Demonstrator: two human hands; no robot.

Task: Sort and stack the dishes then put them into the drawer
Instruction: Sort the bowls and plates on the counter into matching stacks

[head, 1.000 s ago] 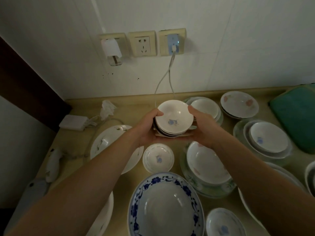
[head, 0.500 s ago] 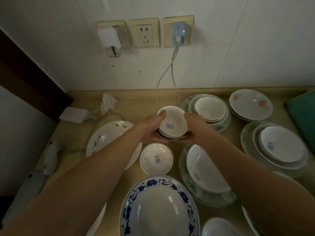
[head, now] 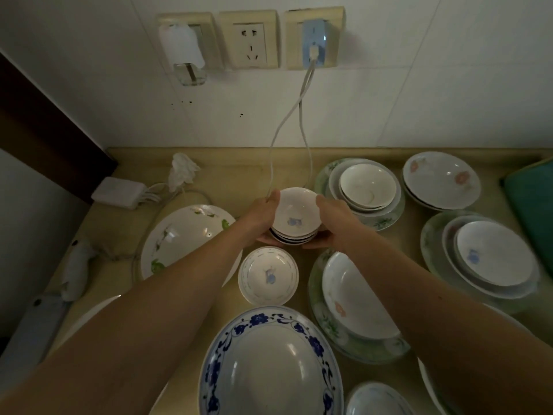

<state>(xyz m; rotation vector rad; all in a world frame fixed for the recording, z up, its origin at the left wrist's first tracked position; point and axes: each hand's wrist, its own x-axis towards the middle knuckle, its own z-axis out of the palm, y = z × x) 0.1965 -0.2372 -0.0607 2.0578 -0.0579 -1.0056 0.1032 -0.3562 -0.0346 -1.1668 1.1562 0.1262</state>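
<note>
Dishes are spread over the tan counter [head: 227,181] in sorted piles, and the stacking step is judged to be in hand, with no drawer in view. Largest, at the bottom centre of the frame, a blue-rimmed oval platter [head: 270,363] is seen; to its upper left a white platter with green sprigs [head: 179,235] lies partly under the left forearm. Right of centre a flowered bowl is nested on a green-edged plate [head: 326,324], and at the right edge a pile of plates topped by a blue-marked dish [head: 493,253] is set. In the upper right a white bowl on plates [head: 368,185] and a pair of pink-flowered plates [head: 441,181] are placed near the wall.

At the centre a stack of small bowls [head: 294,218] is held from both sides: the left hand [head: 261,218] is curled round its left rim and the right hand [head: 330,220] is wrapped round its right side and underside. Whether the stack rests on the counter cannot be told. Just below it a single small patterned bowl [head: 268,275] stands alone.

The next move is judged to call for a steady, level two-handed hold, so that the stack is kept clear of the hanging charger cable [head: 273,151] touching the left fingers.
</note>
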